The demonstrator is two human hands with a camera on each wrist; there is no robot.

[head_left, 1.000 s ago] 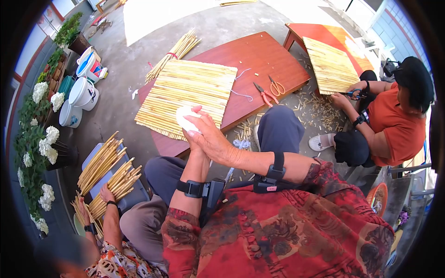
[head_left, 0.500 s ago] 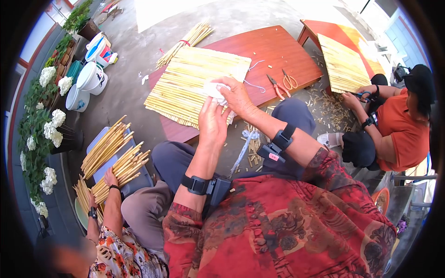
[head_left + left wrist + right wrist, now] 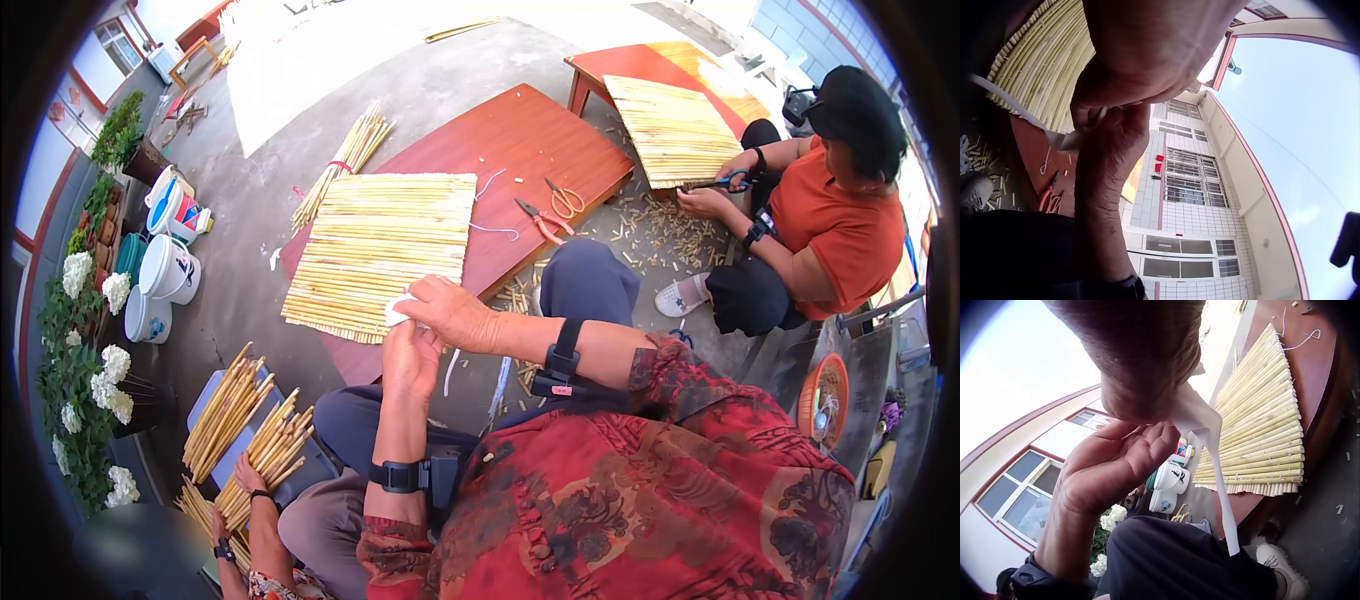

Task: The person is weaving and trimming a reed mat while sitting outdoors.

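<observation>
In the head view my right hand holds a crumpled white cloth over the fingers of my left hand. Seen from the right wrist, the left palm is turned up with its fingers loosely bent, the fingertips right at the cloth. A narrow white tail hangs down from it. Behind the hands a mat of yellow reed stalks lies on a low red-brown table. Red-handled pliers and orange-handled scissors rest toward the table's right side.
A tied bundle of stalks lies past the mat. At right, a person in orange works with scissors at another mat. Lower left, another person's hands hold stalks over a grey-blue tub. White buckets and flowers line the left wall.
The right hand first clasps the left with the cloth, then both part slightly with the cloth at the left fingertips; now the right covers the left fingers again. The head view has shifted.
</observation>
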